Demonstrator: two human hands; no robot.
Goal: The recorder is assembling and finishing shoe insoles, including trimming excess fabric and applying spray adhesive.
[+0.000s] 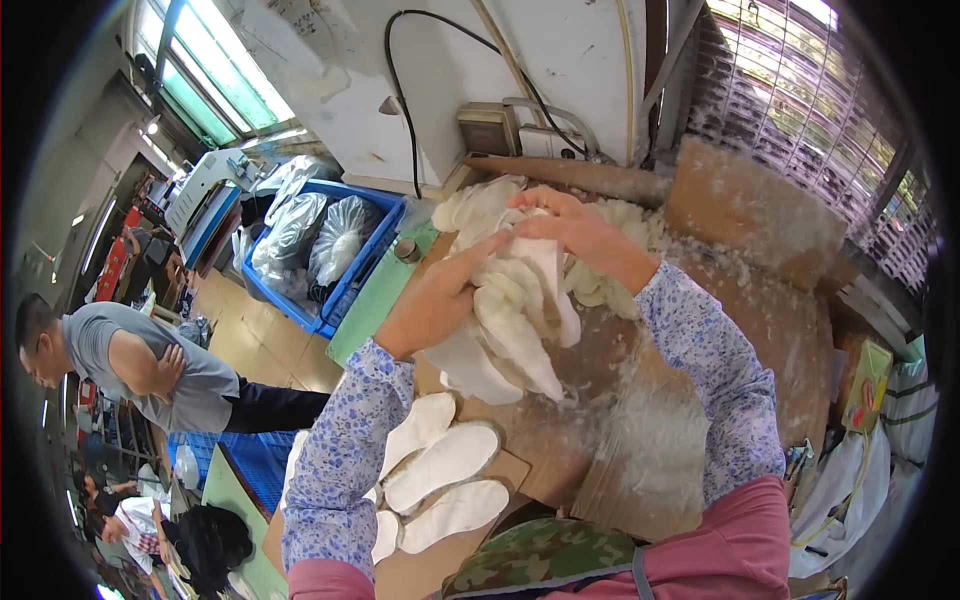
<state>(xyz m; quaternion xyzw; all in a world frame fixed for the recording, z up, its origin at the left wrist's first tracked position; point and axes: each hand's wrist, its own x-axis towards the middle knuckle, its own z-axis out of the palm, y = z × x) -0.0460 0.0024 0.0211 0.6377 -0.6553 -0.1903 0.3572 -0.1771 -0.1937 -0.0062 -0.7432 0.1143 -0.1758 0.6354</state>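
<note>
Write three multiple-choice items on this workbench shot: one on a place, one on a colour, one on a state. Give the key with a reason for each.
1. Where do the loose white insoles lie?
A. On the bench near the left elbow
B. In the blue crate
C. On the floor by the window

2. What colour is the crate holding the plastic bags?
A. Red
B. Blue
C. Yellow

3. How are the two hands engaged?
A. Both rest flat on the bench
B. Only the right hand holds something
C. Both grip one stack of white insoles

Key:
1 A: they lie spread flat on the brown bench beside the left sleeve.
2 B: its walls and rim are plainly blue.
3 C: the left hand and right hand both close on the stack of white insoles, lifted off the bench.
</note>
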